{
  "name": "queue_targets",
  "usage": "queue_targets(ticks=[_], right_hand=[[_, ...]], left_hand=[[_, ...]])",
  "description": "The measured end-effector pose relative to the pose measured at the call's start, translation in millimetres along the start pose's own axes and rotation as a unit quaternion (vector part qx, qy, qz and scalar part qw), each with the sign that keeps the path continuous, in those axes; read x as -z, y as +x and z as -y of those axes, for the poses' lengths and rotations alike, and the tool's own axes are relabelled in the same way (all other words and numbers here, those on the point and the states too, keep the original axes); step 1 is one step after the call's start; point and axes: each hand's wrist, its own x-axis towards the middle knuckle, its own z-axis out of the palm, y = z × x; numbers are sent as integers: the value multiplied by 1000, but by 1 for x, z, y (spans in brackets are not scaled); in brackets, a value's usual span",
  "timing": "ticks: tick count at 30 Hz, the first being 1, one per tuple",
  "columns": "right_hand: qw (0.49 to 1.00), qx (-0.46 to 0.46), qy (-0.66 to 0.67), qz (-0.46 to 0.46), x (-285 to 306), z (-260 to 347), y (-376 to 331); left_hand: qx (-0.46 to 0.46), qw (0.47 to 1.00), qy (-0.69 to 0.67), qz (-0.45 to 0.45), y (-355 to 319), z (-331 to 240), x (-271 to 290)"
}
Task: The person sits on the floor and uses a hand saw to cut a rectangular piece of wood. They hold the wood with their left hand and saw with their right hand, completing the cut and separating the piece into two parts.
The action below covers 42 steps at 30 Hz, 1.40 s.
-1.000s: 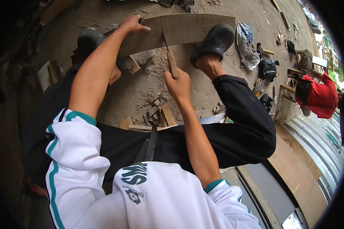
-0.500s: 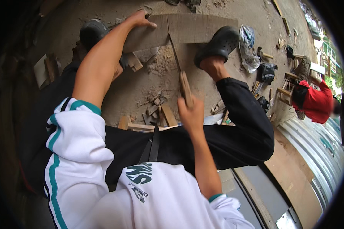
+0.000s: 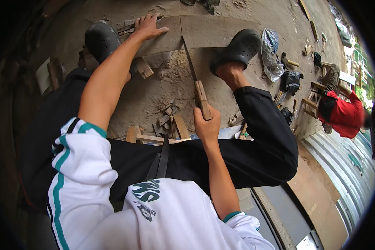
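A flat wooden board [image 3: 212, 31] lies on the dirt ground between my two black shoes [image 3: 101, 38]. My left hand [image 3: 148, 26] presses flat on the board's left part, fingers spread. My right hand [image 3: 206, 125] grips the wooden handle of a hand saw [image 3: 194, 79]. The saw's thin blade runs up into a cut in the board's near edge. The right shoe [image 3: 237, 49] stands on the board's right end.
Sawdust and several wood offcuts [image 3: 171, 125] lie on the ground below the board. A plastic bag [image 3: 271, 52] and a hammer [image 3: 288, 61] sit to the right. A person in a red top [image 3: 341, 112] crouches by a wooden frame at far right.
My right hand has drawn the saw back toward me, so more blade shows below the board. My left hand stays pressed on the board.
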Motion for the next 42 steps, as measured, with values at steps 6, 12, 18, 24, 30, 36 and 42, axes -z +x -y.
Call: queue_targets(ticks=[6,12,18,24,30,36,42], right_hand=[[999,3,-48,-3,-43,11,79],[1000,-2,-17,8,4,16,5],[998,28,-58,-16,-47,4,96],[1000,-19,-20,7,5,24,4],[997,17,-64,-37,-51,13,95],[998,-15,12,54,-14,32,68],[997,-36,55,46,12,44,4]], left_hand=[[48,998,19,-26,-9,-8,-14],[72,997,14,23,-13,-8,3],[54,996,34,54,4,-11,15],[15,999,-16,25,16,15,8],[-15,993,-62,103,13,-6,61],[0,996,35,87,-8,-13,81],[-7,988,28,151,-17,-43,130]])
